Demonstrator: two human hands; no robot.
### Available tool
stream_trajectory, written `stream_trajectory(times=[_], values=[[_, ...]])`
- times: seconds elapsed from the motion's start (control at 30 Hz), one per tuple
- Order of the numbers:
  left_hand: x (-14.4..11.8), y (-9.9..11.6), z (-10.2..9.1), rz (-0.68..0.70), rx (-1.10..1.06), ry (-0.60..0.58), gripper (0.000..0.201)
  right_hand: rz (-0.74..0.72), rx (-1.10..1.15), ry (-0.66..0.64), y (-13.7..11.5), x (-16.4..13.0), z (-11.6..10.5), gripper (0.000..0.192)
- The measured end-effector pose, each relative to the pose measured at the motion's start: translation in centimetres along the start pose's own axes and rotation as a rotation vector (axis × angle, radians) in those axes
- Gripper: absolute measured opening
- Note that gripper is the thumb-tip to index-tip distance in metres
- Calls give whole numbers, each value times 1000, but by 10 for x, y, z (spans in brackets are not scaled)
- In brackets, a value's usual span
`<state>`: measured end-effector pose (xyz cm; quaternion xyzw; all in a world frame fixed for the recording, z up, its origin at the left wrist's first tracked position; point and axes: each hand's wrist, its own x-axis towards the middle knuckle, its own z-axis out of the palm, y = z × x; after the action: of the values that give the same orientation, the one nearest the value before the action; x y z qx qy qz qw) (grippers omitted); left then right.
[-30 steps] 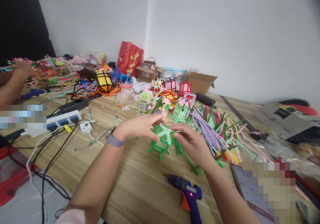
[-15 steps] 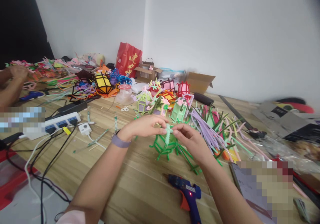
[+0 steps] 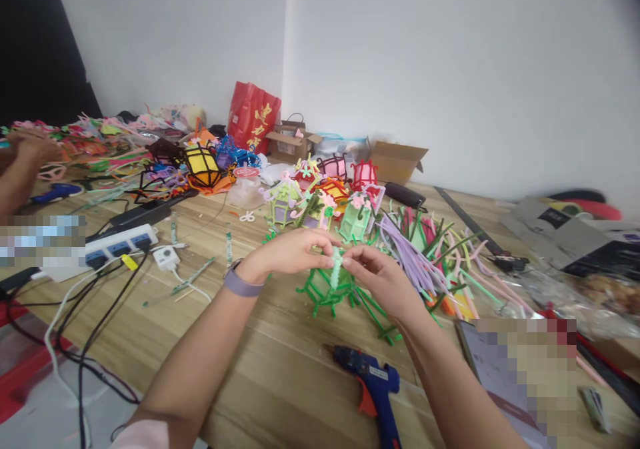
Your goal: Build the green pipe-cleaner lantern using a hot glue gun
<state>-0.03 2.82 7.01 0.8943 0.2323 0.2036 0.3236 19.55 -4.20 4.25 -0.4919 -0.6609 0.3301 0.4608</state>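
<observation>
My left hand [image 3: 287, 251] and my right hand [image 3: 380, 279] meet over the middle of the wooden table [image 3: 260, 362]. Between their fingertips they pinch a light green pipe-cleaner piece [image 3: 336, 272], held on edge. Right under it stands a dark green pipe-cleaner frame [image 3: 325, 292] with loose green stems beside it. A purple watch band sits on my left wrist. A blue glue gun [image 3: 373, 385] lies on the table just in front of my right forearm.
Finished small pipe-cleaner lanterns [image 3: 320, 202] stand behind my hands, loose pipe cleaners [image 3: 430, 255] to the right. A power strip [image 3: 115, 242] with cables lies left. Another person's hand [image 3: 25, 155] works at far left. Cardboard boxes [image 3: 397, 162] and a red bag [image 3: 253, 122] stand by the wall.
The light green piece has been turned from lying flat on the frame to standing on edge between my fingertips. My hands have drawn closer together.
</observation>
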Motion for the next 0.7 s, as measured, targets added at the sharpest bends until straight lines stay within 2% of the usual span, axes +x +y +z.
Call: stream_trajectory(times=[0.33,0.53,0.63,0.7], values=[[0,2,0,-8,8,-6,18,-35,-10,0,3,1,0,21],[2,-1,2,-22,10,27,16,-16,-55,60,4,-1,3,21],[1,-1,-1,-80,-6,48,17,-11,-47,31,0,-1,-8,23],[-1,0,-4,-104,-42,52,18,-5,-48,56,-2,0,-26,26]])
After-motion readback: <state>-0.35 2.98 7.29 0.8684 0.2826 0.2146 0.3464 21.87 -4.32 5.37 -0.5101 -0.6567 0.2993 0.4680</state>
